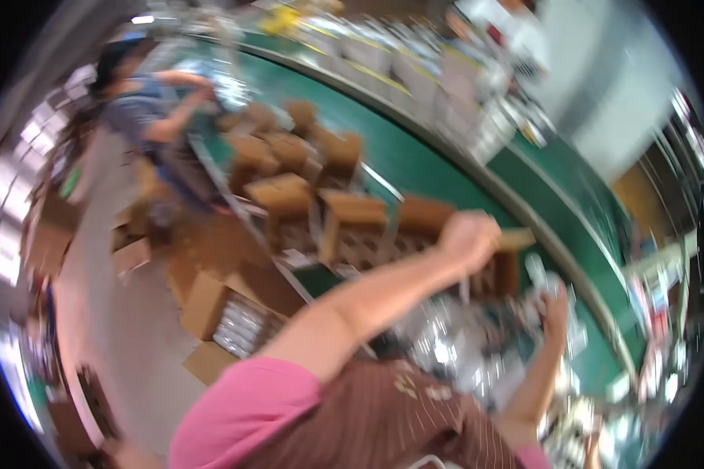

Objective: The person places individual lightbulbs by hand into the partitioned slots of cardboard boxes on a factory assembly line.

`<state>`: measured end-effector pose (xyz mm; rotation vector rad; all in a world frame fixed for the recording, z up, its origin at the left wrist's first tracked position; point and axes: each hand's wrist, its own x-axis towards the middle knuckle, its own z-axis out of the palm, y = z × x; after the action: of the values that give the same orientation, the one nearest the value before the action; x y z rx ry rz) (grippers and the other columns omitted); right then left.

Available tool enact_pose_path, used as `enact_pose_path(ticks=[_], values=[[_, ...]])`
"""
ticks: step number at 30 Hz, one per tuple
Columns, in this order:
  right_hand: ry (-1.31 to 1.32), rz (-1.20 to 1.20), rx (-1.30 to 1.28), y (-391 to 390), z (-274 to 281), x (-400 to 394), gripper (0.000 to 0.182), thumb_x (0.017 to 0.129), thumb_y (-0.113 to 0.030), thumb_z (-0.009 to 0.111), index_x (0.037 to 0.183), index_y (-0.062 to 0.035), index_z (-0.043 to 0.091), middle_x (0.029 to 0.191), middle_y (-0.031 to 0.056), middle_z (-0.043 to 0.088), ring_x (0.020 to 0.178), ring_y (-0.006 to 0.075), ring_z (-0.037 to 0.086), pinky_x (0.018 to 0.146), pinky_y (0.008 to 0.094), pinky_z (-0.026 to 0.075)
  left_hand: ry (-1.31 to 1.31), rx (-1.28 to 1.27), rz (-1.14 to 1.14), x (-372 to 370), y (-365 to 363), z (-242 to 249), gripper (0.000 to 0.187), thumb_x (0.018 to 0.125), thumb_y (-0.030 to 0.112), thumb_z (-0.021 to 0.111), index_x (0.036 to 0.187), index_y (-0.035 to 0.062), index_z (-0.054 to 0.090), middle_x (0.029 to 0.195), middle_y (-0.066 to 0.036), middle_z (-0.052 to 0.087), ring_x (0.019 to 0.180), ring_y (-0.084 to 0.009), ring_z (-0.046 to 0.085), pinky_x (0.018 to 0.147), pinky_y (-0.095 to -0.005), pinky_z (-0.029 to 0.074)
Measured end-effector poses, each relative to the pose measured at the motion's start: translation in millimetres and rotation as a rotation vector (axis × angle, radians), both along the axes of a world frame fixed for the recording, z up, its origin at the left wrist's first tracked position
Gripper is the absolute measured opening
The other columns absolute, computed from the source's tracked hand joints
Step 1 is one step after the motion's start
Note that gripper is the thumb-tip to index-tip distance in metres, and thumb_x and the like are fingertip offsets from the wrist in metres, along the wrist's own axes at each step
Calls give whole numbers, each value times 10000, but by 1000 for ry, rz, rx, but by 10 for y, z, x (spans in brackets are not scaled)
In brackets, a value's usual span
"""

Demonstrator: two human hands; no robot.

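Note:
My left hand (471, 239) is closed above an open cardboard carton (508, 270), beside its raised flap. Whatever its fingers hold, if anything, is hidden by blur. Lower on the right, my right hand (555, 309) is closed around a clear, shiny item (536, 270), perhaps glass or plastic; its exact kind is smeared. Between my arms lies a heap of clear, shiny pieces (442, 344), partly covered by my left forearm. To the left of my left hand, another open carton (356, 234) shows a grid of dividers inside.
Several open cartons (289, 152) line a green conveyor (422, 176). On the floor, an open box (238, 324) holds clear items. A co-worker (145, 113) stands at the upper left; another person (508, 31) is across the line, near a row of grey bins (368, 55).

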<state>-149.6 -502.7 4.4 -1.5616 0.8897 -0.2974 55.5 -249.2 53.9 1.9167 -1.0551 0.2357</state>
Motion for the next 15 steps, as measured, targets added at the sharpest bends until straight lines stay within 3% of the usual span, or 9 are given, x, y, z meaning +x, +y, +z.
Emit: enact_pose_path(ticks=[1,3,4,6,8,12,15], values=[[-88,-60,147,160,293,-195,705,848,-52,623,1486,-115,327,1059,73,591,870,154,591,735,326,559,-44,87,-25,-51,56,121,101,740,179,673,766,83,693,815,-145,666,788,-345,635,693,-442,511],[-200,-25,103,469,720,-364,643,873,-6,622,1448,-24,335,1048,90,594,977,185,604,766,361,571,166,114,-59,-111,14,31,161,780,210,688,831,57,692,848,-154,661,839,-361,633,734,-451,500],[-254,-23,-20,581,753,-397,655,823,-73,701,1398,-17,392,1096,123,591,1013,221,608,798,386,556,146,68,-61,-124,-19,-49,193,789,220,688,875,47,692,856,-162,657,852,-371,628,738,-448,496],[-62,125,-502,749,800,-362,697,745,-170,780,1338,-11,451,1135,157,589,1020,270,612,853,398,529,205,8,-71,-223,-59,-91,228,813,230,672,936,40,697,870,-168,671,861,-371,637,746,-430,500],[51,193,-710,1044,868,-130,716,701,-225,793,1308,-8,482,1164,194,591,1051,323,612,919,404,489,345,38,-56,-283,-104,-204,230,829,224,656,977,56,709,881,-162,685,867,-365,646,771,-422,510],[141,395,-743,1284,560,405,638,737,-282,724,1262,-9,486,1152,241,591,1085,388,585,939,407,471,611,318,-47,-253,-19,-315,265,877,237,606,1044,55,704,940,-205,689,916,-373,658,801,-434,515],[106,401,-749,1250,26,673,559,758,-285,676,1205,-2,493,1112,230,602,1085,401,574,921,439,474,485,317,37,-203,-28,-557,266,886,230,590,1045,46,697,928,-222,685,913,-387,654,807,-450,513]])
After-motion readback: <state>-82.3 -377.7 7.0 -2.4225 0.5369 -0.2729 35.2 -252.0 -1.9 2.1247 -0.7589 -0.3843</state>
